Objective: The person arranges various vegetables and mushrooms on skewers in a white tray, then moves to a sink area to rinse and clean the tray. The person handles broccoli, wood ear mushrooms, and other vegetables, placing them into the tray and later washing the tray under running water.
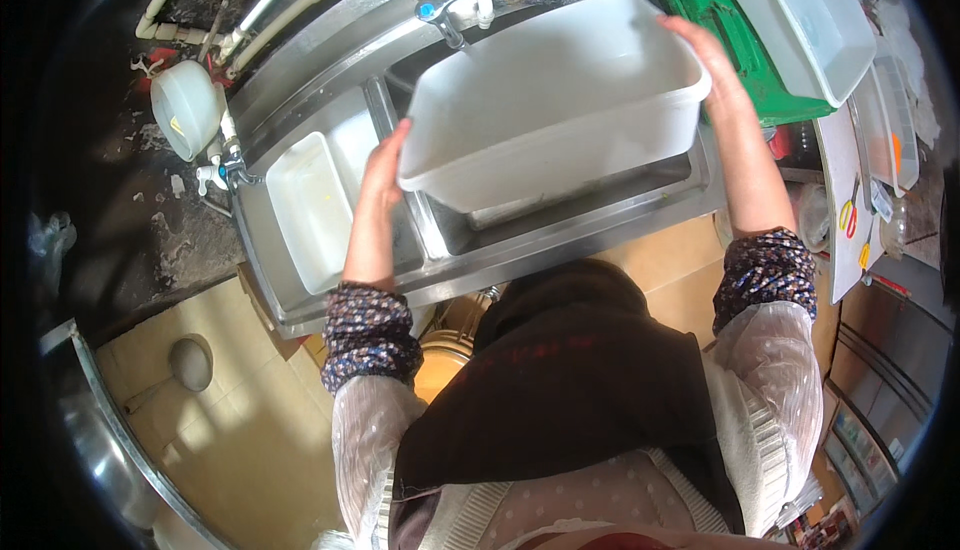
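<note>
A large white plastic tub [555, 122] is held by its two ends over the right basin of a stainless steel sink [525, 261]. My left hand [386, 163] grips the tub's left end, with the thumb at the rim. At the far right corner my right hand [709, 62] holds the other end, its fingers partly hidden behind the wall. The tub is tilted, its open side facing up and away from me. No contents show inside it. Just behind the tub is a faucet [450, 24] with a blue-marked knob and a chrome spout.
A smaller white tub [309, 212] stands in the left basin, near a second tap [225, 172]. Right of the sink, another white tub [814, 24] rests on a green plastic surface [787, 99]. Scissors [849, 212] lie on a white board. A long-handled ladle [190, 364] is at lower left.
</note>
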The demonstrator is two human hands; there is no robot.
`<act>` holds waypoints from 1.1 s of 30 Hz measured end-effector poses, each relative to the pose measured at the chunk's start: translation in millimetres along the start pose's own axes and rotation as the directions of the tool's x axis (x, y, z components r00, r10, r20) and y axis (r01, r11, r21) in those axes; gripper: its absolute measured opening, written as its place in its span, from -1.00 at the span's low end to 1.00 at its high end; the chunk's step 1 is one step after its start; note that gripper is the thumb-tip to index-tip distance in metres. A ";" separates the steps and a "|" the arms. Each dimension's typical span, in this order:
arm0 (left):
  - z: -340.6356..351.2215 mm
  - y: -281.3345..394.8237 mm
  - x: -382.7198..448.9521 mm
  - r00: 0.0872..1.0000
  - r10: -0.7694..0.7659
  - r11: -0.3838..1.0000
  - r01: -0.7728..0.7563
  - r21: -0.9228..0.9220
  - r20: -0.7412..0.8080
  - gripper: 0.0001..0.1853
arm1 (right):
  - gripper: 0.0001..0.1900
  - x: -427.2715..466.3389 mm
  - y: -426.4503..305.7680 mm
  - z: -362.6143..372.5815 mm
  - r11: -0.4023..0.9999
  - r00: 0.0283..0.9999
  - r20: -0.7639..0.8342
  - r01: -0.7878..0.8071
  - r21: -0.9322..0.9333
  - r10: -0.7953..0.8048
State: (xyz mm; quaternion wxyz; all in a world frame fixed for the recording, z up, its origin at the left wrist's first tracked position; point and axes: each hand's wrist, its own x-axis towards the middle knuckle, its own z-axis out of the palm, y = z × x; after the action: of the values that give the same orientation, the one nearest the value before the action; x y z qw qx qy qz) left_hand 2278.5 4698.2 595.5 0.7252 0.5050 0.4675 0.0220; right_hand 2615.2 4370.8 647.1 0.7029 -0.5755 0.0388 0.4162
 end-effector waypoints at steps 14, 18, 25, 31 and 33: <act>22.9 79.8 -113.3 0.869 0.456 0.840 -0.491 -0.229 -0.190 -0.69 | -0.55 -15.9 159.6 66.3 0.245 0.638 0.529 0.737 -0.630 -0.559; 21.0 66.4 -109.3 0.909 0.388 0.888 -0.413 -0.202 -0.151 -0.73 | -0.67 -42.2 149.8 69.0 0.317 0.698 0.538 0.704 -0.636 -0.472; 7.0 22.2 -76.3 0.629 0.776 0.344 -0.467 0.814 0.033 -0.61 | -0.53 16.7 102.5 44.0 0.552 0.934 0.325 0.350 -0.757 -0.146; 9.8 -9.5 -31.9 0.879 0.475 0.759 -0.436 0.482 0.047 -0.60 | -0.48 65.5 76.1 62.2 0.607 0.938 0.337 0.315 -0.729 -0.082; 12.3 -16.8 -13.7 0.915 0.402 0.859 -0.363 0.361 -0.037 -0.42 | -0.50 76.7 70.5 62.3 0.728 0.932 0.228 0.363 -0.582 -0.283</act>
State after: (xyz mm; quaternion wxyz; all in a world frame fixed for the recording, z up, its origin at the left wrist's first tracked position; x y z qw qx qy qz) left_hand 2272.0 4674.3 592.4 0.5789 0.7054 0.3938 0.1107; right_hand 2594.3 4464.1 572.2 0.5395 -0.7433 -0.2431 0.3119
